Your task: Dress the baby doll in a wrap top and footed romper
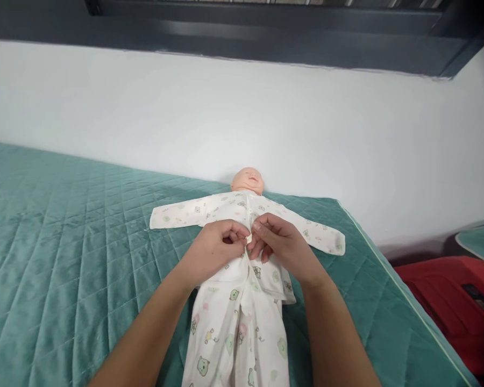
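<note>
A baby doll (248,180) lies on its back, dressed in a white printed jacket (221,205) and matching trousers (210,333). Its sleeves stretch out to both sides. Over the middle of the chest, my left hand (220,247) pinches one front edge of the jacket. Close against it, my right hand (280,242) pinches the other front edge, fingertips almost touching the left ones. A small fastening seems to sit between the fingers, too small to make out. Below my hands the jacket front parts slightly, and the trousers show underneath.
A green quilted cover (84,258) spreads under the doll, its piped edge on the right. Behind the doll's head rises a white wall (185,113) with a dark frame (242,32) above. A red suitcase (447,301) stands beyond the right edge.
</note>
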Action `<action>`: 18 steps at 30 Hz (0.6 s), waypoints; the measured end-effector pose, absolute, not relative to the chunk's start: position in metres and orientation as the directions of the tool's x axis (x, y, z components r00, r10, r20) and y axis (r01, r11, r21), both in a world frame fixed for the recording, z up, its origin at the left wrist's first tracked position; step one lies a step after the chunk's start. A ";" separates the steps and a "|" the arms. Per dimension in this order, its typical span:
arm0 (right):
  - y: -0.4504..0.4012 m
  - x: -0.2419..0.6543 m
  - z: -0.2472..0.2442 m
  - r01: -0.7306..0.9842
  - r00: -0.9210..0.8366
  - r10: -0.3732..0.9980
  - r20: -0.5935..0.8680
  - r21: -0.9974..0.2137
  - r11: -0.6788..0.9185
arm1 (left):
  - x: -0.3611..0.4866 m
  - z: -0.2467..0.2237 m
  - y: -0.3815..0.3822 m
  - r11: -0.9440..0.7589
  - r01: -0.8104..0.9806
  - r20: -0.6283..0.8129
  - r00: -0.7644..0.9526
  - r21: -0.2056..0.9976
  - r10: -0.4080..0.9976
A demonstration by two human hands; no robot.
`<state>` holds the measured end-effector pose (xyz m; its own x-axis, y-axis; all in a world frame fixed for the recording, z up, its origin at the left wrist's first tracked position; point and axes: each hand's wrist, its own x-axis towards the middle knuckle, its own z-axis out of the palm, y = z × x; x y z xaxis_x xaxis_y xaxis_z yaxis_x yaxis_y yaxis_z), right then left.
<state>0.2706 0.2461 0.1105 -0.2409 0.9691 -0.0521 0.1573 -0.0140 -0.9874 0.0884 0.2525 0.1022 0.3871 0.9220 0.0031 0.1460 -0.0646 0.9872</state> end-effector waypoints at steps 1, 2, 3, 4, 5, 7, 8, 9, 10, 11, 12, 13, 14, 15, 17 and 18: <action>0.246 0.270 0.110 0.157 -0.243 0.969 -0.051 -0.987 -0.013 | 0.089 0.102 0.252 -0.066 0.159 0.002 0.373 0.985 0.928; 0.247 0.270 0.110 0.157 -0.245 0.968 -0.050 -0.988 -0.011 | 0.090 0.101 0.252 -0.069 0.161 0.005 0.364 0.985 0.931; 0.247 0.270 0.109 0.156 -0.248 0.967 -0.049 -0.988 -0.010 | 0.091 0.101 0.252 -0.072 0.153 0.013 0.359 0.986 0.933; 0.247 0.270 0.109 0.155 -0.251 0.967 -0.049 -0.988 -0.009 | 0.091 0.100 0.252 -0.076 0.140 0.022 0.355 0.987 0.935; 0.247 0.270 0.108 0.155 -0.251 0.967 -0.048 -0.988 -0.009 | 0.092 0.100 0.252 -0.083 0.124 0.034 0.354 0.989 0.935; 0.248 0.270 0.107 0.153 -0.244 0.969 -0.046 -0.988 -0.008 | 0.092 0.099 0.252 -0.104 0.095 0.064 0.355 0.990 0.933; 0.248 0.269 0.107 0.152 -0.238 0.970 -0.045 -0.988 -0.008 | 0.091 0.098 0.252 -0.112 0.084 0.075 0.359 0.990 0.930; 0.248 0.269 0.107 0.151 -0.232 0.972 -0.046 -0.988 -0.010 | 0.091 0.098 0.252 -0.116 0.073 0.082 0.367 0.990 0.927; 0.248 0.269 0.107 0.151 -0.228 0.972 -0.048 -0.988 -0.014 | 0.090 0.098 0.252 -0.116 0.059 0.086 0.375 0.991 0.923; 0.247 0.268 0.108 0.152 -0.226 0.973 -0.053 -0.988 -0.018 | 0.090 0.098 0.252 -0.110 0.044 0.085 0.386 0.993 0.919; 0.247 0.268 0.108 0.154 -0.226 0.972 -0.058 -0.988 -0.023 | 0.089 0.098 0.252 -0.099 0.028 0.080 0.396 0.995 0.915; 0.247 0.268 0.109 0.156 -0.229 0.971 -0.063 -0.987 -0.027 | 0.089 0.098 0.252 -0.085 0.014 0.072 0.405 0.996 0.911; 0.246 0.269 0.110 0.159 -0.236 0.970 -0.066 -0.987 -0.029 | 0.088 0.098 0.253 -0.072 0.003 0.064 0.413 0.997 0.908; 0.246 0.269 0.110 0.163 -0.246 0.967 -0.070 -0.986 -0.030 | 0.088 0.099 0.253 -0.061 -0.005 0.058 0.418 0.998 0.907; 0.245 0.270 0.111 0.170 -0.278 0.958 -0.073 -0.985 -0.026 | 0.087 0.099 0.253 -0.050 -0.016 0.052 0.425 0.999 0.904; 0.245 0.270 0.111 0.174 -0.295 0.953 -0.073 -0.985 -0.021 | 0.087 0.099 0.253 -0.048 -0.023 0.053 0.427 0.999 0.903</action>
